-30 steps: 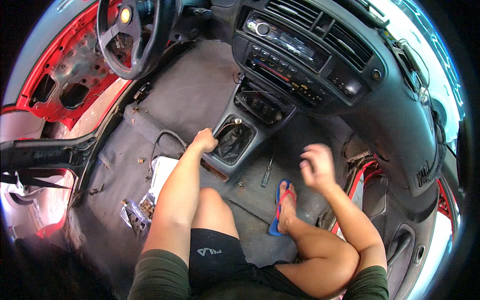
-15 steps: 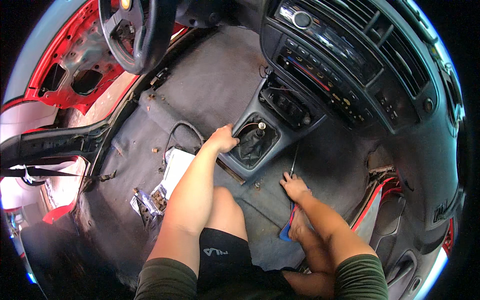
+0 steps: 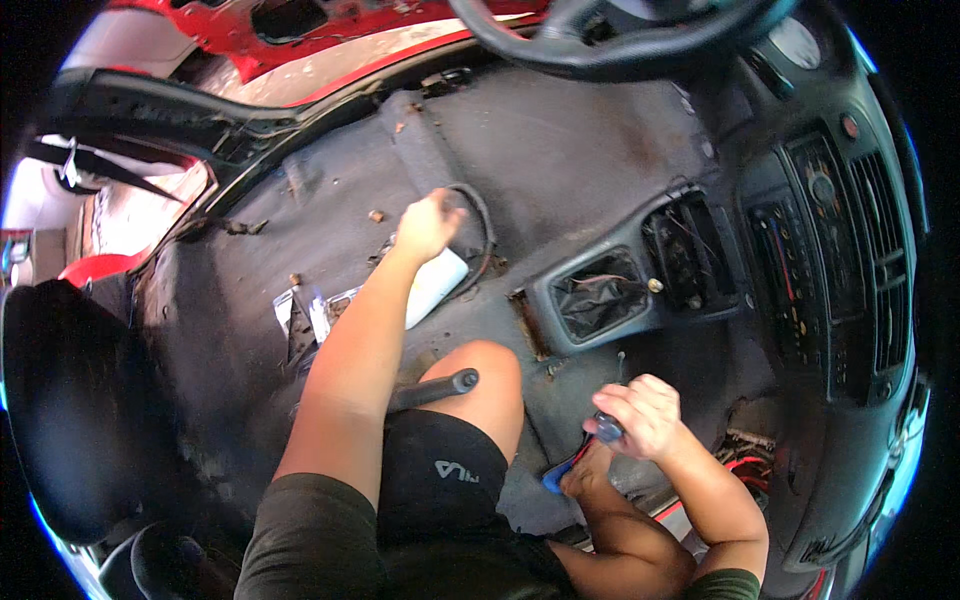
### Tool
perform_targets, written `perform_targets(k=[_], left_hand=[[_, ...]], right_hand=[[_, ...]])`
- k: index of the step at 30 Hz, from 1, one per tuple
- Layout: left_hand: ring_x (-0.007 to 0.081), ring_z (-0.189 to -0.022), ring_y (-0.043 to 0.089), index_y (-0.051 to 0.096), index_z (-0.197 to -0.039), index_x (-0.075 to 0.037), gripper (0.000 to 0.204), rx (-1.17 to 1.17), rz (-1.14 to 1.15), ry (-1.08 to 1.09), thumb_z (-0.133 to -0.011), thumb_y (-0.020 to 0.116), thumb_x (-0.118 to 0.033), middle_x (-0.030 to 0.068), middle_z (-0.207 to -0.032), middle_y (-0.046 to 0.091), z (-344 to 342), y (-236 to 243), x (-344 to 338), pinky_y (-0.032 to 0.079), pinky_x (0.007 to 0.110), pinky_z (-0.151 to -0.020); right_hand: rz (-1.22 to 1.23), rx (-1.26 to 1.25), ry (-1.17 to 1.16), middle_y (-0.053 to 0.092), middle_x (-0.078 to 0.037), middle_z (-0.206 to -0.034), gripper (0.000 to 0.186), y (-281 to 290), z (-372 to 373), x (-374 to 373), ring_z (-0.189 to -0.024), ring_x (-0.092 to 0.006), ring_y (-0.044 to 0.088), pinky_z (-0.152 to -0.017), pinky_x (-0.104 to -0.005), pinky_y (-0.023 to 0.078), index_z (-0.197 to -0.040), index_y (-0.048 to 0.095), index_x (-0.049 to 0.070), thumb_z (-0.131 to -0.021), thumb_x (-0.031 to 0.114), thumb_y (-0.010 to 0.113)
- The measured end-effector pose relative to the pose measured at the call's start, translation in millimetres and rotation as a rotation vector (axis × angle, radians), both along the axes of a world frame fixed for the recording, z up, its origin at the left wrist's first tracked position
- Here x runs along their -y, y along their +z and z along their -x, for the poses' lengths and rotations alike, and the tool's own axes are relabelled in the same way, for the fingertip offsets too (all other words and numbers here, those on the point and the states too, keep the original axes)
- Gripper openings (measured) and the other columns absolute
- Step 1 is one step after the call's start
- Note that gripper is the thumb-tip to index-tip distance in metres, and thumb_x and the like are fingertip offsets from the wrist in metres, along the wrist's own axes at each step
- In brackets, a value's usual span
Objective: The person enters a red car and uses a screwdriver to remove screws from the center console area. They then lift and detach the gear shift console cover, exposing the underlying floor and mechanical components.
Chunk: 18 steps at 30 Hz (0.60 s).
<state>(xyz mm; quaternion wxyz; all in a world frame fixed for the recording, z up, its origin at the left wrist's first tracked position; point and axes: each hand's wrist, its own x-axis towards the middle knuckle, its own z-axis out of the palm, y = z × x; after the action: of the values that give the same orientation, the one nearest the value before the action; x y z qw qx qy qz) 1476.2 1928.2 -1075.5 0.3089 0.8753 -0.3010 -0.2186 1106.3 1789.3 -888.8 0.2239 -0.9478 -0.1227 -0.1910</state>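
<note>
The right hand (image 3: 645,412) had its fingers (image 3: 627,403) clenched around a screwdriver (image 3: 607,428), hiding most of it, near the closest edge of the console (image 3: 605,338). The left hand (image 3: 428,228) was blurred; I could not tell its grip. Its forearm (image 3: 360,345) partly covered a white object (image 3: 438,285) and dark handle (image 3: 445,386).

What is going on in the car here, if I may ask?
A person's right-hand grip is closed around a screwdriver, near the centre console. The left-hand grip is by a looped black cable on the floor side; blur hides whether it holds anything.
</note>
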Motion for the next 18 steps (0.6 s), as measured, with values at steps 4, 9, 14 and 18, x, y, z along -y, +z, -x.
perform_targets(k=[4,9,14,18], left_hand=[[0.0396,-0.118,0.061,0.065,-0.124,-0.004,0.041,0.178,-0.148,0.302,-0.093,0.07,-0.03,0.0204,-0.122,0.066,0,-56,-118,0.049,0.048,-0.101],[0.0415,-0.125,0.055,0.066,-0.121,-0.007,0.039,0.118,-0.311,0.28,-0.091,0.072,-0.03,0.0235,-0.127,0.06,-14,-112,-199,0.046,0.048,-0.106],[0.045,-0.135,0.043,0.05,-0.141,-0.014,0.069,0.267,-0.263,0.456,-0.085,0.077,-0.044,0.0249,-0.147,0.043,-85,-164,-161,0.04,0.056,-0.11],[0.054,-0.153,-0.006,-0.001,-0.166,-0.027,0.142,-0.244,-0.629,0.73,-0.062,0.079,-0.081,0.0269,-0.169,-0.013,-126,-181,-125,0.005,0.076,-0.117]], right_hand=[[-0.071,0.102,0.01,0.073,-0.009,-0.094,0.045,46,-58,1,-0.064,-0.0192,0.062,-0.058,-0.033,0.046,-0.116,0.063,0.006,-0.085,0.03,0.084],[-0.339,0.219,-0.136,0.07,-0.013,-0.096,0.041,43,-135,-1,-0.084,-0.026,0.064,-0.076,-0.0372,0.052,-0.121,0.055,0.001,-0.096,0.028,0.074],[-0.455,0.086,-0.06,0.066,-0.015,-0.103,0.034,22,-195,-5,-0.099,-0.0294,0.064,-0.091,-0.04,0.052,-0.119,0.053,0.0,-0.097,0.017,0.072],[-0.534,-0.066,-0.147,0.064,-0.014,-0.101,0.031,-21,-227,11,-0.09,-0.0202,0.065,-0.08,-0.0327,0.054,-0.121,0.052,0.001,-0.096,0.006,0.069]])
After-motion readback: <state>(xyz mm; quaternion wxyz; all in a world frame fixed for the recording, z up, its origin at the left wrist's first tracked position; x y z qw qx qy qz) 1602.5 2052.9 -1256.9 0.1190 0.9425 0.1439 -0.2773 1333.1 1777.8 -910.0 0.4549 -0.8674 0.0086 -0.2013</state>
